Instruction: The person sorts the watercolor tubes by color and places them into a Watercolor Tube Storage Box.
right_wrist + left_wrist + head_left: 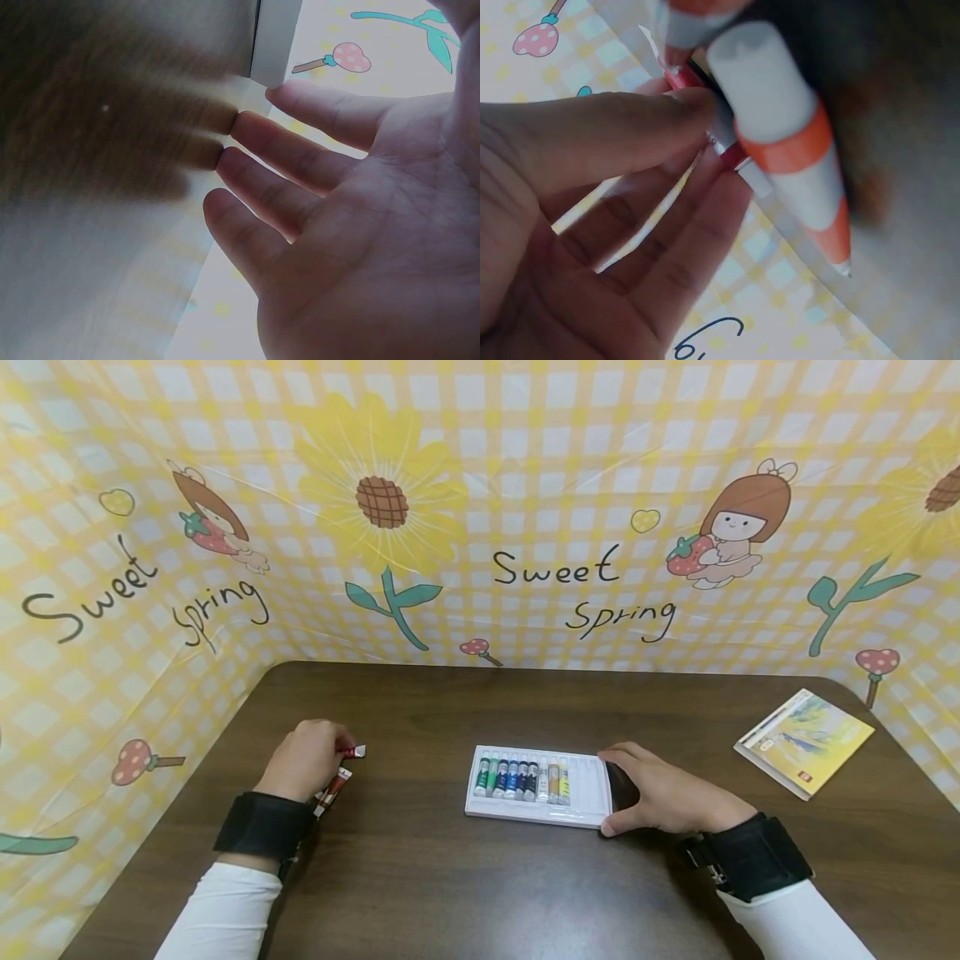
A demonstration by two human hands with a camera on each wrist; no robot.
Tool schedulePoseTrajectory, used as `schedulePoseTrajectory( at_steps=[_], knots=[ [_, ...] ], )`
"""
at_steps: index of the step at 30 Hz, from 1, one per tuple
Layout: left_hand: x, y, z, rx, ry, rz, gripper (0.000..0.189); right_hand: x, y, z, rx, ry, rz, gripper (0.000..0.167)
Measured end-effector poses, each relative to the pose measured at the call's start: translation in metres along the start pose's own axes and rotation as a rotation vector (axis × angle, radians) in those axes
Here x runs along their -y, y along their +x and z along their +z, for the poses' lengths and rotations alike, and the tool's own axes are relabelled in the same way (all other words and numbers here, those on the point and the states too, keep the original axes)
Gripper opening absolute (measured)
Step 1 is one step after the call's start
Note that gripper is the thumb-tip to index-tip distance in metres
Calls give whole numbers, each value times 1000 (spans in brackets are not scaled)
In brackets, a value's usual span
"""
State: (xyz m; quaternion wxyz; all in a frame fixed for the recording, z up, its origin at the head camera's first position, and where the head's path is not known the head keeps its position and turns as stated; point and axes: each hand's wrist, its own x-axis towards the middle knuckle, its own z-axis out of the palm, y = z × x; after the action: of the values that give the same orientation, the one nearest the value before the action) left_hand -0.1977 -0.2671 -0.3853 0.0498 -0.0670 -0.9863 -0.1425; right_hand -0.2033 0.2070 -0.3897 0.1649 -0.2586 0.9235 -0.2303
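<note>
Between its thumb and fingers my left hand pinches a small red paint tube, close above the table's left part. Red-orange and white paint tubes lie on the table beside that hand. Up close, one such tube is large in the left wrist view. My right hand holds the right end of a white paint tray, thumb at the near corner and index finger at the far one. Its other fingers are spread. Several green, blue, dark, ochre and yellow tubes sit in the tray, whose right slots are bare.
A yellow-covered book or pad lies at the table's right rear. A yellow checked cloth with printed flowers and lettering rises behind the brown table and along its sides.
</note>
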Motion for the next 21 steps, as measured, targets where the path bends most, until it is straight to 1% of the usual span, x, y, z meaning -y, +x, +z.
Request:
schedulePoseTrajectory(
  at_steps=[2,4,6,9,11,13,16,21],
  knots=[
    [0,0,-1,-11,4,15,19,0,0,0,-1,0,-1,104],
    [-1,-1,-2,-35,7,14,19,0,0,0,0,0,0,104],
    [-3,-1,-3,-60,3,-12,17,0,0,0,0,1,1,104],
    [-5,-2,-3,-84,-4,-76,13,-1,0,0,2,1,5,104],
    [-6,-2,-3,-73,-3,-107,15,-1,0,0,2,0,5,104],
    [-7,-3,-1,-55,5,-120,17,-1,0,0,2,-1,3,104],
    [-8,-3,1,-34,6,-120,18,-1,0,0,0,-2,-2,104],
    [-7,-3,2,-42,0,-97,16,0,0,0,-1,0,-2,104]
  ],
)
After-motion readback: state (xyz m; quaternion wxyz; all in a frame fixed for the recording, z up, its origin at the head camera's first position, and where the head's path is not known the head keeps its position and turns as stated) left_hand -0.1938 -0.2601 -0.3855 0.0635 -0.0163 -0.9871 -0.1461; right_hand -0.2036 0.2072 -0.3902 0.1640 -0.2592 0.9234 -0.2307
